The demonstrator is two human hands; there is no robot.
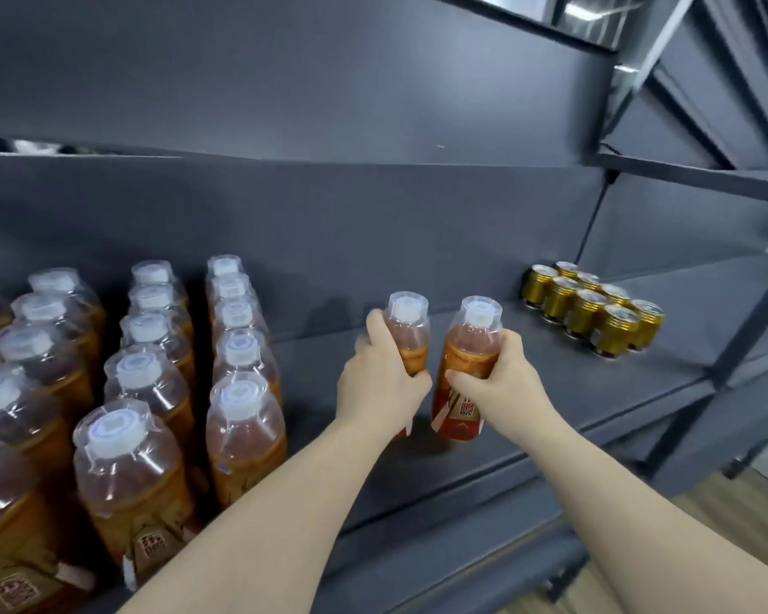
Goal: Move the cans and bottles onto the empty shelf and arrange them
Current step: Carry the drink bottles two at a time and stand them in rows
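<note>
Head view, two gripped bottles (411, 330), eight gold cans (588, 319)

Left bottle (411, 323): your left hand (380, 385) covers its label and base, so you can't see whether it stands on the shelf (550, 392).
Right bottle (464, 392): your right hand (502, 378) hides the upper label; the print below is blurred, possibly characters.
Bottle rows (245, 418): cut off by the left and bottom edges.
Gold cans (590, 310): print too small to read; the rear ones are partly hidden.
</note>
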